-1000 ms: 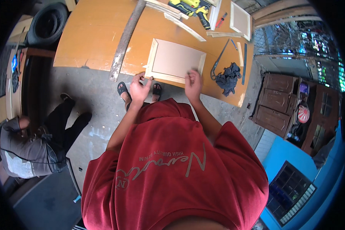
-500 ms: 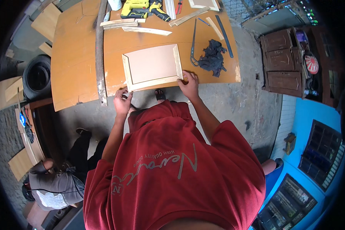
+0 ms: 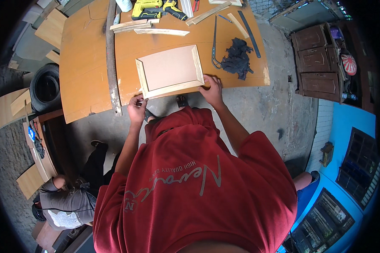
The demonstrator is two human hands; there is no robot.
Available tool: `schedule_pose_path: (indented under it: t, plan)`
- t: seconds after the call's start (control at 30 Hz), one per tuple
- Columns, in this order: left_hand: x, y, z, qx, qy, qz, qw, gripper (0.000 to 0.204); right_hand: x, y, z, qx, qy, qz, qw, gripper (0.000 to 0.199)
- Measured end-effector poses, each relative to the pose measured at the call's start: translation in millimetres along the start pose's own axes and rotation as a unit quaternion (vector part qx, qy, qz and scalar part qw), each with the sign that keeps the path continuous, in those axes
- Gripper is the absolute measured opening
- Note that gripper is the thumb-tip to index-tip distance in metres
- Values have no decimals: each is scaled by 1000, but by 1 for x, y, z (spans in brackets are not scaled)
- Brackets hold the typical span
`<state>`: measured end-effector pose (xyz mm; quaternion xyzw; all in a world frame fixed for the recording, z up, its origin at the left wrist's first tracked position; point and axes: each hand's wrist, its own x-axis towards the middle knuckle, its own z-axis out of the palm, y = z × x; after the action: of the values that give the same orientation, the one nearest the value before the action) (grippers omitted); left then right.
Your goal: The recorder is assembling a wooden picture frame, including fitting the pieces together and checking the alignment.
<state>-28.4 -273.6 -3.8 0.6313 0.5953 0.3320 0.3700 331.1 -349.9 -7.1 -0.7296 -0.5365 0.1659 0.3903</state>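
A wooden picture frame [image 3: 172, 86] with a pale brown backing panel lies at the near edge of the orange-brown table [image 3: 86, 67]. Its near side reaches slightly past that edge. At the near left corner, my left hand [image 3: 137, 109] pinches the frame between thumb and fingers. My right hand [image 3: 212, 90] grips the near right corner, its fingers bent over the side. Farther right lie a hacksaw frame [image 3: 214, 44] and a crumpled dark cloth [image 3: 238, 59]. A long worn wooden bar [image 3: 110, 59] crosses the table left of the frame.
Yellow-and-black power tools [image 3: 147, 9] and wood strips [image 3: 162, 31] lie at the far side. A dark flat bar [image 3: 250, 33] is at the far right. A tyre [image 3: 45, 87] stands left of the table. Another person [image 3: 67, 204] is at lower left; a brown cabinet [image 3: 316, 61] stands right.
The view has shifted slightly, so the whole scene sits a little differently. Both hands keep their hold on the frame's near corners, and the frame stays about where it was on the table.
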Motion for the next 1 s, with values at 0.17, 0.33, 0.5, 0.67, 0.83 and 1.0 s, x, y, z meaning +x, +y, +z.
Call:
schedule_pose_path:
  t: [0.17,0.33,0.5,0.67,0.83,1.0]
  plan:
    - [1,-6,-1,-22,1,-25,999,21,0,-1,-1,-10,-6,-3,1000,51]
    - [1,-1,0,-26,9,-9,1000,25,-2,1,-1,-2,-10,-19,1000,54]
    - [3,8,-4,6,-4,-9,1000,29,-3,3,-3,-31,-14,-30,999,57]
    - [8,20,-8,64,-18,31,997,40,-1,0,-5,-32,-31,-27,999,56]
    - [27,37,-7,131,13,14,991,54,16,-11,-5,-28,-13,4,1000,51]
    - [82,20,5,42,30,-83,995,49,75,0,17,19,10,95,995,43]
